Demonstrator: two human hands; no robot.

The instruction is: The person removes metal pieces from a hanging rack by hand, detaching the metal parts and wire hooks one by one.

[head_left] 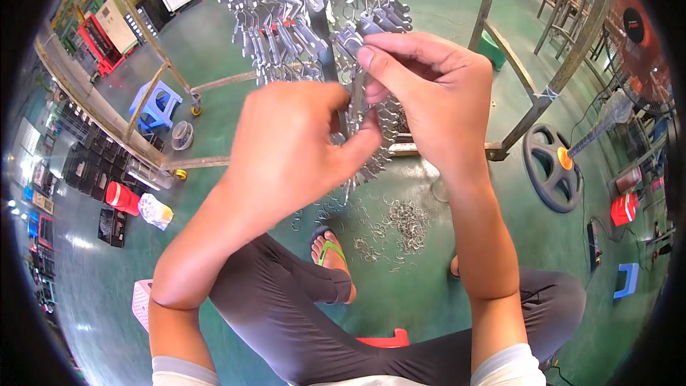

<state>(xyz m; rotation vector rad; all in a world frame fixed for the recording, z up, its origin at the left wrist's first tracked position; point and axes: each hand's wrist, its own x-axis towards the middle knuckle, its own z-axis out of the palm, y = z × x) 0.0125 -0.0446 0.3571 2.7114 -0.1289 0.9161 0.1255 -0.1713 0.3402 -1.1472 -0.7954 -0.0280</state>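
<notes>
Bunches of shiny metal parts [275, 21] hang by wire hooks in front of me at the top of the view. My right hand [446, 93] is closed, its thumb and forefinger pinching the edge of a small metal part [349, 40] on the right side of the bunch. Lower and to the left, my left hand [293, 143] is curled, thumb and fingers closing near the hanging row of hooks [382, 132]. Whatever sits between the left fingers is hidden and slightly blurred.
Loose wire hooks [407, 225] are scattered on the green floor near my foot. A metal frame [214, 162] on casters surrounds the hanging parts. Blue stool [157, 105] and red jug [123, 198] stand left; a fan with a round base [534, 171] stands right.
</notes>
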